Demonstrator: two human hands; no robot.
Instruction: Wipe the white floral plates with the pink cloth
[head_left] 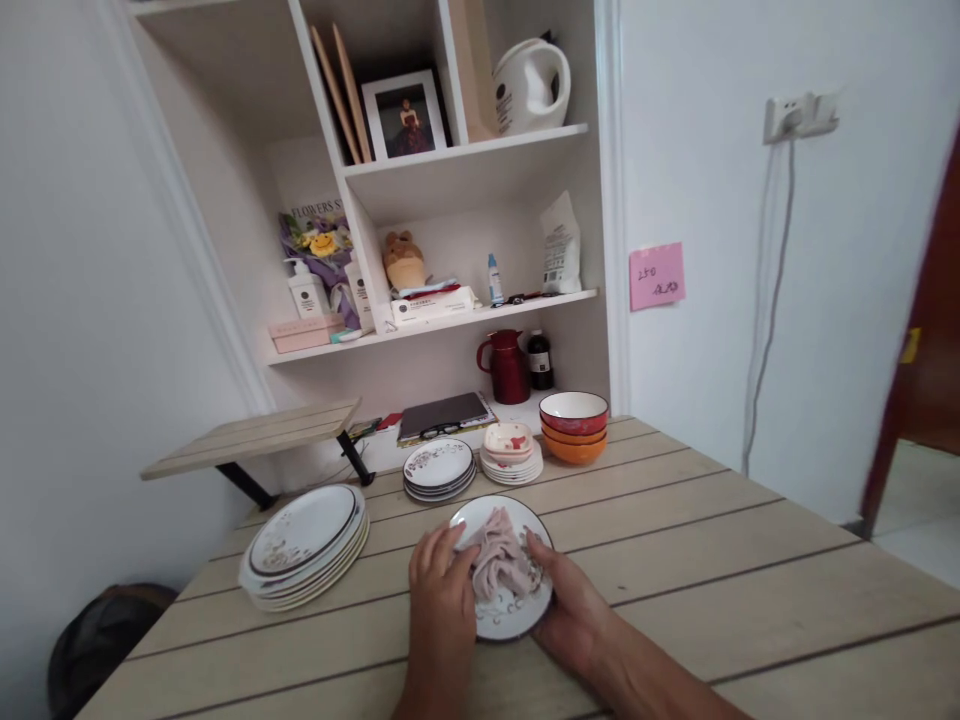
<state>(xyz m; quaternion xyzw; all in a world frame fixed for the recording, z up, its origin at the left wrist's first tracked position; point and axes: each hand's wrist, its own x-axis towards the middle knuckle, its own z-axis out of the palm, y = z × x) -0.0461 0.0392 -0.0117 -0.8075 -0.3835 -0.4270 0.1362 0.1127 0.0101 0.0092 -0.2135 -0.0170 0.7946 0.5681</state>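
Left hand (442,580), right hand (574,605) bare; 2 wrists (444,645) bare; right forearm (656,665) bare, tapering toward wrist.

This is someone's home, by the look of it. Over the planked table (705,520), white shelves (469,152) hold a framed photo (406,115), a plush toy (404,262), a bouquet (326,262) and a pump bottle (307,292); a red jug (509,367) stands beneath. Plates (304,535) and bowls (574,447), ordinary household crockery, sit stacked near me, and a handwritten pink note (657,276) clings to the wall (697,180). Which room, I can't tell.
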